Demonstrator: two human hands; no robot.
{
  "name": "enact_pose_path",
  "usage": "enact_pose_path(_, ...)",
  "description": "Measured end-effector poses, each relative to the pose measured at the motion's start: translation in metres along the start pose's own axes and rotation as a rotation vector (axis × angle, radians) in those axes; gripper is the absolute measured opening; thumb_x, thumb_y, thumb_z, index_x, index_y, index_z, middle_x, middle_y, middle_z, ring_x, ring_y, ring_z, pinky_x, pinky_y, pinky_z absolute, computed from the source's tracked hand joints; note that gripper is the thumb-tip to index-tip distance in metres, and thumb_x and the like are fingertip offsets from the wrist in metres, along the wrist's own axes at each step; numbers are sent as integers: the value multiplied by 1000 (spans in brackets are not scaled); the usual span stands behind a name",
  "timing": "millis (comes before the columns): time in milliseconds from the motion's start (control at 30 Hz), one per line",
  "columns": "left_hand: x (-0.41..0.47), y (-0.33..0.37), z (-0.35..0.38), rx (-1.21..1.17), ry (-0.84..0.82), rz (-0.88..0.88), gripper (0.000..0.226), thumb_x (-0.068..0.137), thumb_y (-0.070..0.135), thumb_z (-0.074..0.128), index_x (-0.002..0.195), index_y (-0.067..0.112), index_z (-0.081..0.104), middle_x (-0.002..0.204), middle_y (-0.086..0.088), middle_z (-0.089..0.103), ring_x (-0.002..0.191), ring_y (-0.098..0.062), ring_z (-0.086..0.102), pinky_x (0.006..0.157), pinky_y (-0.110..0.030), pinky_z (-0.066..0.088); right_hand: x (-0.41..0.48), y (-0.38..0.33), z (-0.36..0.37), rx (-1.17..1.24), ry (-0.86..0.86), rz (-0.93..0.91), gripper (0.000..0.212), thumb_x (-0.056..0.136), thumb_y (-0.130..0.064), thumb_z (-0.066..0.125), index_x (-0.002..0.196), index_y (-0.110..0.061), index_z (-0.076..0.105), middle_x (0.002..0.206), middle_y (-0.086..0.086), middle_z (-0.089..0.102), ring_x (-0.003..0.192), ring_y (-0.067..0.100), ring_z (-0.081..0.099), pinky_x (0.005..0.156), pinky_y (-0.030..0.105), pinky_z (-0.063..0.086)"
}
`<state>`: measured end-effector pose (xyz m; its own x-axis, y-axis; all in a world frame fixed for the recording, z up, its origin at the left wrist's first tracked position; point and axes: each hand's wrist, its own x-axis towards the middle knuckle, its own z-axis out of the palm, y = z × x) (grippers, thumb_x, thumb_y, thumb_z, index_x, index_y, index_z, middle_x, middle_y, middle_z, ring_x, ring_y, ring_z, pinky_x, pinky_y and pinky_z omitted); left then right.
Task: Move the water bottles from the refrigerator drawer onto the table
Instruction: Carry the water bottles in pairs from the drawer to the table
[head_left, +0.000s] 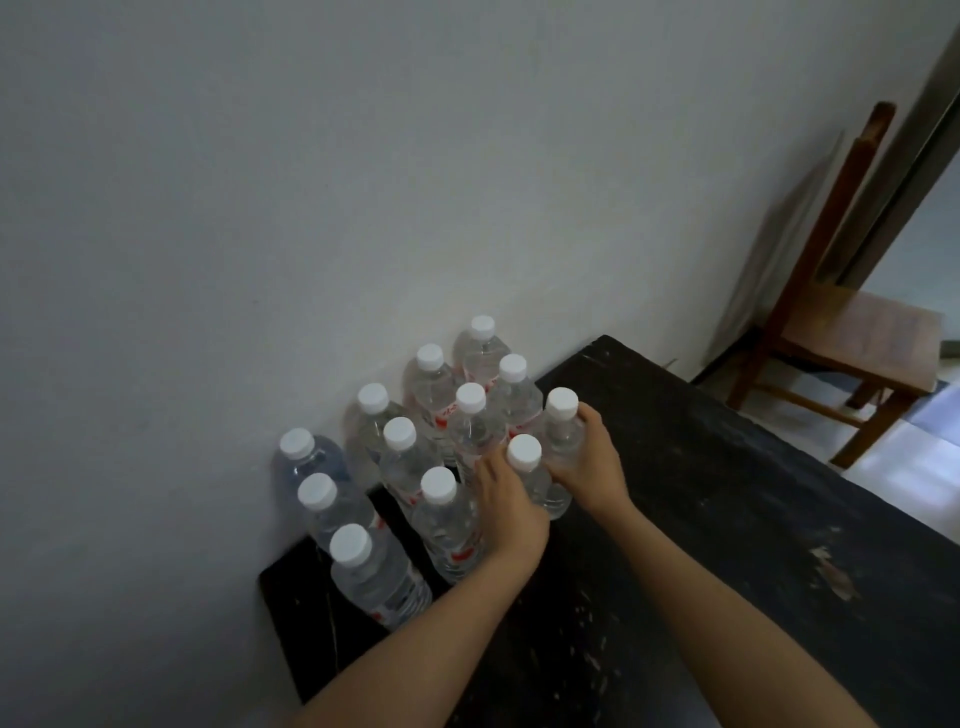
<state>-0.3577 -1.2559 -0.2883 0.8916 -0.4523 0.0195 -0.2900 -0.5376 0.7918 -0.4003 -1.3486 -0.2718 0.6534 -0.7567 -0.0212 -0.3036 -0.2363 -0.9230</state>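
Several clear water bottles with white caps (400, 457) stand in rows on a dark, worn table (701, 493) against the wall. My left hand (506, 506) grips the near bottle (524, 452) of the right-hand row. My right hand (589, 465) grips the bottle behind it (562, 410). Both held bottles are upright with their bases on or just above the tabletop. The refrigerator drawer is out of view.
A pale wall (363, 208) runs along the table's far edge. A wooden chair (852, 338) stands past the table's right corner, with a doorway beyond it. The table's right half is bare dark wood with scuff marks.
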Motion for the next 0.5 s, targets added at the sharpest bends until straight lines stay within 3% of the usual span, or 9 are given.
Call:
enact_pose_path(100, 0, 2, -1, -47, 23, -47, 54, 79, 18, 65, 127, 14, 40, 133, -7, 45, 126, -24, 41, 104, -42, 37, 3, -1, 1, 6, -105, -44, 72, 68, -23, 79, 128, -25, 40, 108, -17, 49, 104, 2, 49, 83, 13, 40)
enact_pose_path(167, -2, 5, -6, -74, 35, -72, 64, 80, 15, 65, 134, 12, 32, 141, -9, 37, 132, -26, 33, 107, -44, 33, 1, 0, 0, 16, -161, -52, 67, 74, -18, 74, 130, -26, 38, 114, -16, 51, 111, 3, 49, 81, 12, 43)
enact_pose_path(267, -3, 12, -15, -98, 34, -52, 76, 83, 10, 62, 143, 15, 17, 149, -10, 24, 139, -25, 20, 112, -45, 26, -3, 5, 0, -10, -198, -22, 70, 84, -19, 64, 141, -28, 24, 141, -4, 38, 128, 10, 35, 104, 32, 35)
enact_pose_path(367, -2, 24, -28, -110, 19, -4, 80, 86, 14, 59, 146, 22, 7, 152, -8, 17, 141, -25, 14, 113, -47, 24, -6, 12, -1, -66, -218, 16, 72, 85, -44, 53, 144, -37, 13, 148, 5, 31, 134, 24, 32, 107, 52, 32)
enact_pose_path(433, -4, 30, -34, -64, -44, 17, 77, 87, 19, 58, 146, 21, 9, 152, -9, 16, 141, -26, 12, 113, -47, 23, -6, 12, -5, -106, -238, 72, 76, 84, -51, 49, 144, -38, 5, 149, 12, 28, 135, 31, 31, 107, 55, 31)
enact_pose_path(500, -10, 33, -42, 23, -134, 30, 72, 87, 21, 57, 145, 18, 13, 153, -9, 10, 141, -28, 9, 113, -47, 23, -18, -3, -10, -149, -217, 129, 76, 90, -40, 48, 146, -32, -3, 150, 17, 23, 136, 33, 26, 109, 54, 27)
